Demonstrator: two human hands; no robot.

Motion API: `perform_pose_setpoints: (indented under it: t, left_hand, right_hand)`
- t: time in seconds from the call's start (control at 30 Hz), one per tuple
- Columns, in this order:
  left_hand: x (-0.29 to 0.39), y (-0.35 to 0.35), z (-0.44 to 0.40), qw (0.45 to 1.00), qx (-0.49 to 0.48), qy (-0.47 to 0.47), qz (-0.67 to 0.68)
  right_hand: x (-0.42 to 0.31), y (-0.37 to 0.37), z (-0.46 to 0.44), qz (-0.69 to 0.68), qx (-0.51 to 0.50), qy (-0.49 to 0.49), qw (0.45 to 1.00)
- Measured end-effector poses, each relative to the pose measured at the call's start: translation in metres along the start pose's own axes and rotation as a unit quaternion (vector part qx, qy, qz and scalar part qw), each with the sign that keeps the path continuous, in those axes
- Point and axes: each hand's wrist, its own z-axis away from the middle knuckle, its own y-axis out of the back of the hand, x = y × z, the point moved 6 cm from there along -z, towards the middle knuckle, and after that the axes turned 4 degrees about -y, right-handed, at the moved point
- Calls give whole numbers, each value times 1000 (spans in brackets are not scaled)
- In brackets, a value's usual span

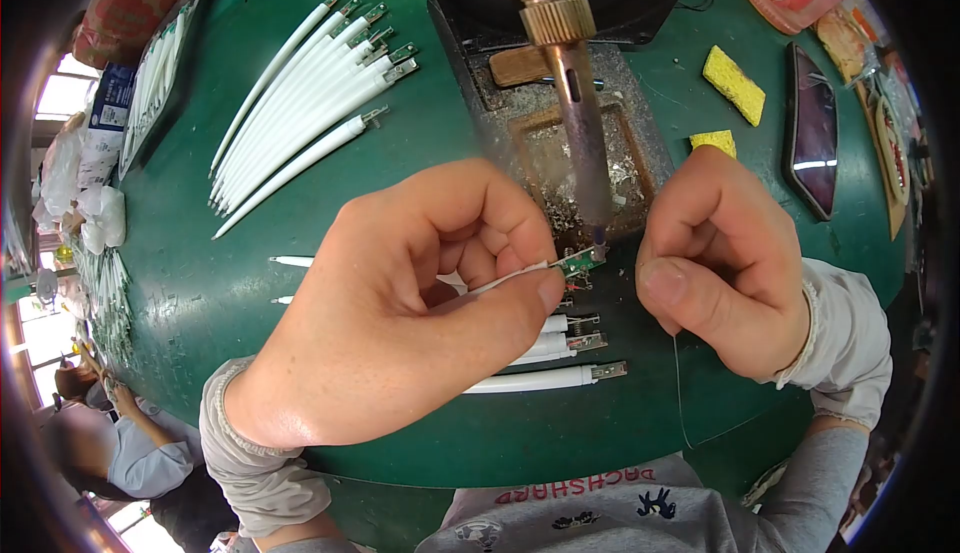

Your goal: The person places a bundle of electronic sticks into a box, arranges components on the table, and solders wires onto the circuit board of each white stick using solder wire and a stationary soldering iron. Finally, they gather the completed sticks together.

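My left hand (400, 303) is closed in a pinch on a thin white wire (515, 277) joined to a small green circuit board (577, 264). The board sits at the tip of a fixed soldering iron (582, 123), which points down from above. My right hand (725, 268) is just right of the tip, thumb and fingers pinched on a thin strand of solder wire (679, 383) that hangs below. Several white tapered tubes (545, 379) with metal-and-board ends lie under my left hand, partly hidden by it.
More white tubes (300, 103) lie fanned out at upper left. Behind the iron's tip is a soldering stand tray (640, 143) with solder scraps. Yellow sponges (735, 85) and a dark phone (811, 133) lie at right. Another person (150, 453) sits at far left.
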Motion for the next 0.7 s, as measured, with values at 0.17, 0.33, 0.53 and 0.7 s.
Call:
perform_pose_setpoints:
  t: [0.17, 0.33, 0.53, 0.7]
  left_hand:
    - [-1, 0, -2, 1000, 4, 4, 17]
    - [-1, -1, -3, 999, -2, 0, 32]
    - [-1, -2, -6, 996, 6, 9, 86]
    - [-1, -3, -6, 994, 13, 1, 106]
  right_hand:
    - [0, -5, -5, -122, 23, -59, 990]
    - [4, -7, -5, -148, 18, -28, 988]
    - [2, -7, -6, -132, 32, -16, 991]
    - [2, -7, -6, -140, 45, 2, 989]
